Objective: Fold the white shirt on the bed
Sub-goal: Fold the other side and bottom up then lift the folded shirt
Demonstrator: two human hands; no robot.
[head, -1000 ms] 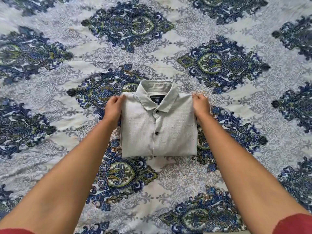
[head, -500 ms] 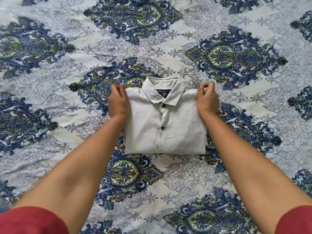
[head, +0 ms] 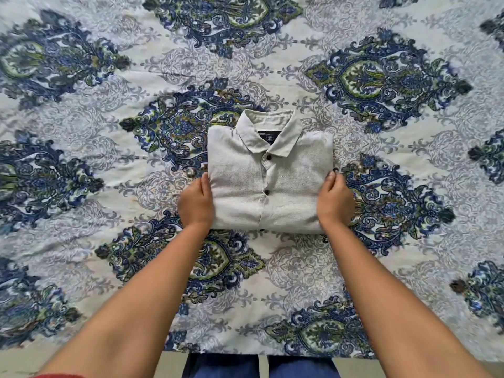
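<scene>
Sliding hands: left hand (head: 195,204) and right hand (head: 336,204) are moving away from collar (head: 268,137).
Grip: both are clasping white shirt (head: 245,192) sides.

Bed (head: 409,282) fills nearly the whole view. Its bedspread (head: 81,227) is pale, with rows of blue-green damask medallions and grey scrollwork between. Near edge runs along the bottom; below it is a strip of pale floor (head: 90,362), possibly tile. Light is soft and even.

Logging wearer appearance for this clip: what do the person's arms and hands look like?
Both forearms are bare. A sliver of red sleeve shows on the left arm at the frame's bottom edge. The left hand and right hand wear no gloves; no watch or bracelet shows.
</scene>
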